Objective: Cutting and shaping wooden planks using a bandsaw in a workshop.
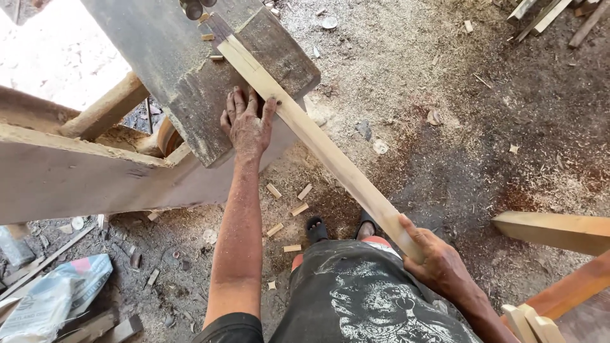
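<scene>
A long pale wooden strip [321,143] is laid slantwise across the corner of a dark, worn wooden surface [190,76], with its far end up on the surface and its near end carried out over the floor. The near end is gripped by the right hand [438,263], whose grip is clamped around the strip, thumb on top. The left hand [246,124] is pressed flat on the surface just beside the strip, fingers spread apart and closed on nothing; the index finger is seen touching the strip's edge.

Behind the surface, a wide pale plank [82,171] is set on edge, and a rounded timber [105,108] is seen above it. The floor [470,127] is covered with sawdust and shavings. Several short wood offcuts [289,213] are scattered on it below the strip, near the person's sandalled feet [343,228].

At the lower left, a crumpled plastic sack [54,295] is lying on the floor among thin slats; what is in it cannot be told. At the right edge, a pale beam end [553,230] is seen, well apart from the strip, with an orange-brown rail [572,289] below it. Loose sticks [553,16] are lying at the upper right.
</scene>
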